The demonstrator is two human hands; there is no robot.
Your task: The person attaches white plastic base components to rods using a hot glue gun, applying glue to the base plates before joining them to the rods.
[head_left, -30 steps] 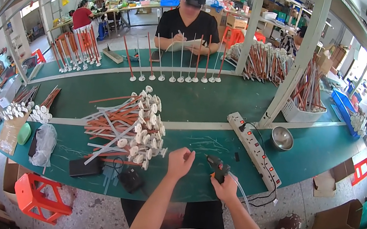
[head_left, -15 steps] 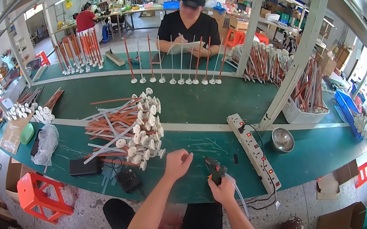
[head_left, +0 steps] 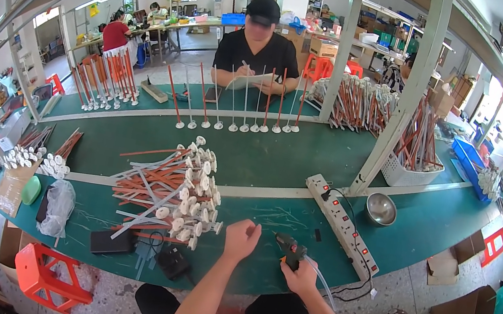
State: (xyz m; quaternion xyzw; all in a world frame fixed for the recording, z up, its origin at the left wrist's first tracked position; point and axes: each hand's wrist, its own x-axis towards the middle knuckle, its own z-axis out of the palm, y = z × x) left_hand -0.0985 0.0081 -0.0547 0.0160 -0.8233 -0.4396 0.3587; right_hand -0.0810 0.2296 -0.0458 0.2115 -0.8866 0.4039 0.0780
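My right hand (head_left: pixel 299 278) is wrapped round the handle of a dark glue gun (head_left: pixel 290 251), its nozzle tilted up and to the left over the green table. A pale glue stick (head_left: pixel 322 281) sticks out of the gun's back end. My left hand (head_left: pixel 241 241) is closed like a fist beside the gun, apart from it; whatever its fingers hold, if anything, is hidden. Left of that hand lies a heap of brown and white sticks (head_left: pixel 148 189) with round white ends (head_left: pixel 194 194).
A white power strip (head_left: pixel 343 227) with a black cable lies on the right, beside a metal bowl (head_left: pixel 381 209). Upright sticks (head_left: pixel 234 103) stand in a row across the table, before a seated person (head_left: pixel 253 50) writing. A white basket (head_left: pixel 411 175) holds more sticks. A black box (head_left: pixel 112 242) lies front left.
The view has tipped up slightly, so the table and sticks sit lower in the picture. Both hands keep nearly the same pose, with the glue gun still in the right one.
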